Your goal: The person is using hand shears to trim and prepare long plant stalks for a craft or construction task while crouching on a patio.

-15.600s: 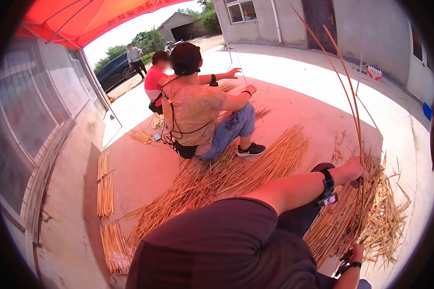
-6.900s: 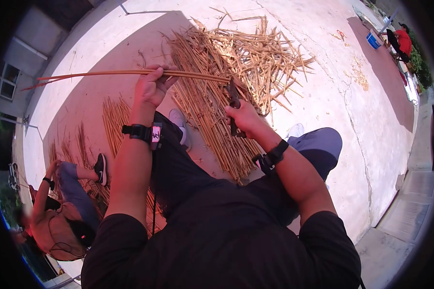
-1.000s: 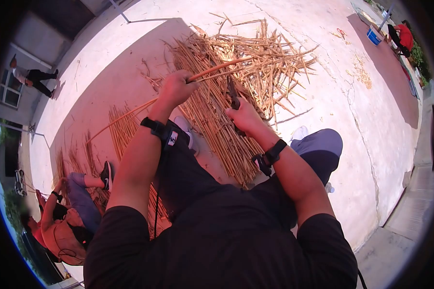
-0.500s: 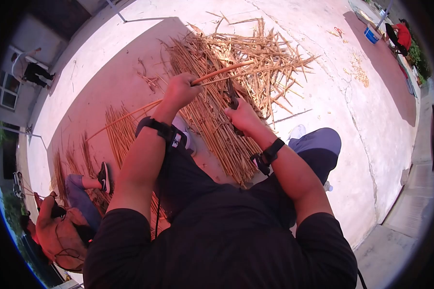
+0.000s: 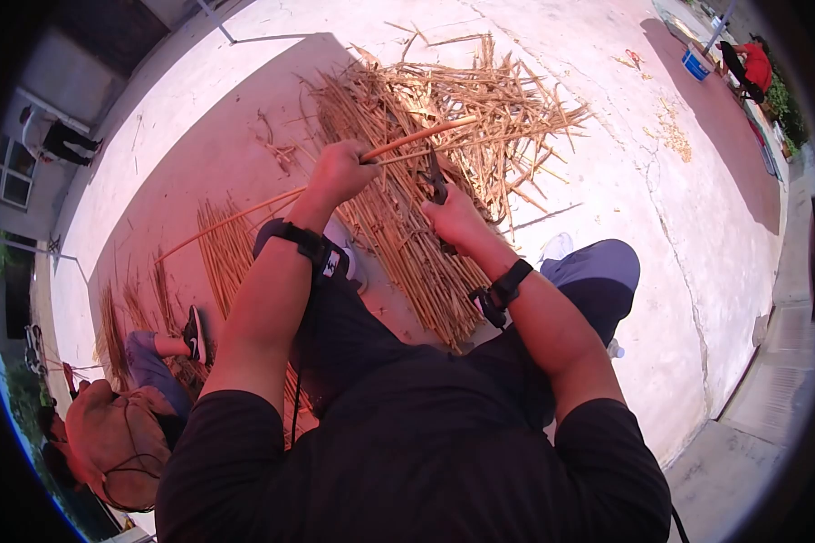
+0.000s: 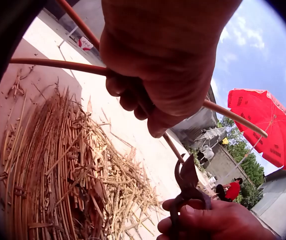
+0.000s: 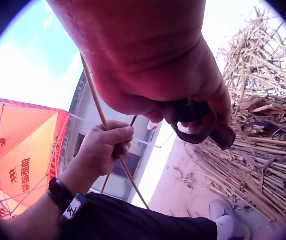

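Okay, nearest first: the left hand (image 5: 338, 172) is gripping two stems, a thick stem (image 6: 235, 118) and a thin stem (image 6: 173, 146), fingers curling round both. The right hand (image 5: 460, 222) is grasping dark shears (image 6: 189, 172) by the handles; blades are looking parted. The thin stem's short end is sitting at the blades; can't tell if it's touching. The thick stem is running past the tips, apparently clear of them.

Why: the left hand is probably gripping close to the short ends for stiffness, since the long tails are bending freely. The shears are probably standing crosswise so the blades are facing the stem side-on.

Axes, head view: both stems are lying aslant, short ends pointing upper right, tails trailing lower left. The shears are pointing away from the wearer, long axis running nearly straight up the view.

Below, a stalk pile (image 5: 407, 244) is lying between the feet, likely for easy reach, stalks running mostly lengthwise. Just beyond, a scrap heap (image 5: 516, 118) is sprawling every which way. Off left, a row of sticks (image 5: 226, 249) is lying roughly parallel, and a seated person (image 5: 113, 443) is bending over. Farther right, a blue bucket (image 5: 696, 63) is standing near a person in red (image 5: 755, 71).
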